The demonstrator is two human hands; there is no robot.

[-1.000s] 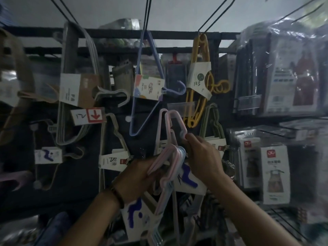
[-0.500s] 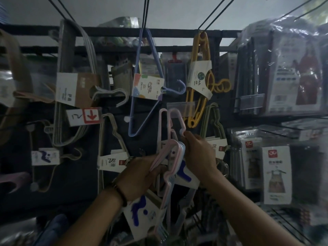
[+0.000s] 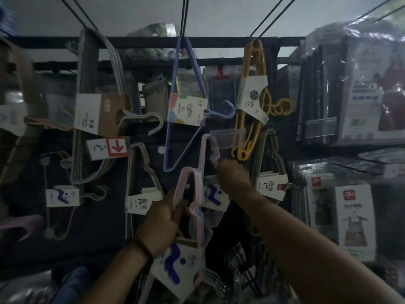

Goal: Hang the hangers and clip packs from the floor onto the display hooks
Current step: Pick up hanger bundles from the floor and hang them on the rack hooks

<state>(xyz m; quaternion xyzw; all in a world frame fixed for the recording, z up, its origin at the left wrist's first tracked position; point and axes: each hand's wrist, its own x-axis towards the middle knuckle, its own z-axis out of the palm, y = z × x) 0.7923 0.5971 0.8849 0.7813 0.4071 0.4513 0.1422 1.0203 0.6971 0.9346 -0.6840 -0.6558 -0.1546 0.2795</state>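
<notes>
- Grips pink hanger pack (image 3: 197, 218) in left hand (image 3: 160, 227), loop up for hooking.
- Pinches hung pink hangers (image 3: 203, 152) with right hand (image 3: 233, 178), likely steadying them.

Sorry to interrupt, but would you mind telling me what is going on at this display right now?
A person is stocking a hanger display. The left hand grips a pink hanger pack, raised in front of the wall and not yet hung. The right hand pinches the hook end of a second pink pack just below a clear tag; whether that one sits on a display hook cannot be seen.
</notes>
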